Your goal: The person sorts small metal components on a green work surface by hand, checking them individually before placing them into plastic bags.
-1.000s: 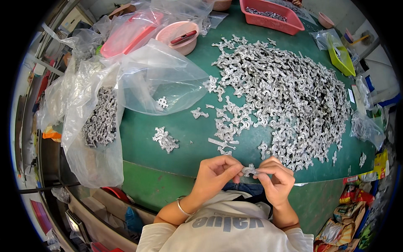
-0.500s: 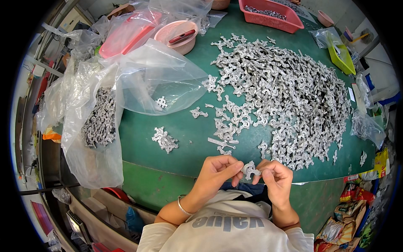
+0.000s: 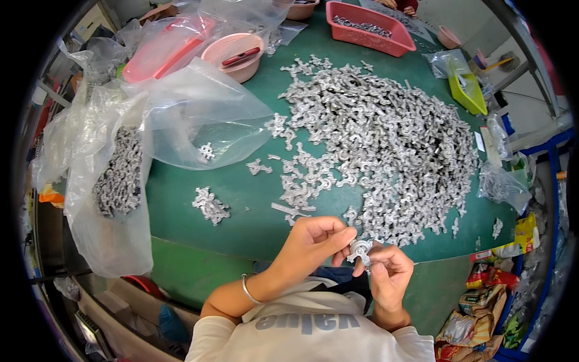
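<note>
Between my two hands, just off the table's near edge, is a small silvery cast metal part (image 3: 361, 248) with a rounded middle and short arms. My left hand (image 3: 319, 242), with a bracelet at its wrist, pinches the part's left side between thumb and fingers. At its lower right, the fingers of my right hand (image 3: 388, 273) close on it. Ahead lies a broad heap of like metal parts (image 3: 386, 145), with strays along its left side. A separate little pile of parts (image 3: 210, 206) sits to the left on the green table (image 3: 253, 232).
At left, a clear plastic bag (image 3: 129, 232) holds more parts. Behind it stand a pink bowl (image 3: 244, 71) with a red object across it and a pink tray (image 3: 163, 54). A red basin (image 3: 386, 43) and a yellow-green tray (image 3: 467, 99) stand farther back; another person's hand (image 3: 410, 11) shows there.
The metal part has turned in my fingers, showing a different side now. My right hand has dropped slightly. The whole view has shifted, so the table's things appear farther left.
</note>
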{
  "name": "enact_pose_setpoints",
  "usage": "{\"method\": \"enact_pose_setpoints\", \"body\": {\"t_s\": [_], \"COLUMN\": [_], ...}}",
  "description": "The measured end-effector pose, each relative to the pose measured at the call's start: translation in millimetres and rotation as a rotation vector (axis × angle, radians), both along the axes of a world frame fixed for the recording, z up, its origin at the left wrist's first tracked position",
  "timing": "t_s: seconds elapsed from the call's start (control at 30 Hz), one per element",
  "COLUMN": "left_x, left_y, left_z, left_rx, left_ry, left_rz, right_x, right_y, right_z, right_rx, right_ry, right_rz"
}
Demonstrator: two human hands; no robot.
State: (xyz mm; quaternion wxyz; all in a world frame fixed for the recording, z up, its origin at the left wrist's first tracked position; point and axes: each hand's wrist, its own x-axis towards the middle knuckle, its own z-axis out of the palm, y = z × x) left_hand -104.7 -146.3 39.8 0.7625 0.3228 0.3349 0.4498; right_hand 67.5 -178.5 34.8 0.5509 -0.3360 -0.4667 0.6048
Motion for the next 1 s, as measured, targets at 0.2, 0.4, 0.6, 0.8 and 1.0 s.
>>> {"method": "enact_pose_setpoints", "body": {"t_s": [0.2, 0.4, 0.6, 0.8, 1.0], "left_x": [14, 17, 17, 18, 21], "left_y": [12, 17, 18, 19, 20], "left_z": [8, 12, 14, 14, 16], "left_rx": [0.065, 0.095, 0.125, 0.128, 0.091], "left_ry": [-0.02, -0.009, 0.006, 0.015, -0.003], "left_rz": [-0.092, -0.139, -0.158, -0.178, -0.187], "right_x": [12, 16, 16, 17, 19], "right_y": [-4, -6, -8, -10, -11], "right_z": [4, 1, 2, 2, 2], "right_rx": [0.083, 0.123, 0.124, 0.102, 0.119], "right_ry": [0.02, 0.014, -0.044, -0.055, -0.025], "right_rz": [-0.071, -0.098, -0.141, -0.16, -0.099]}}
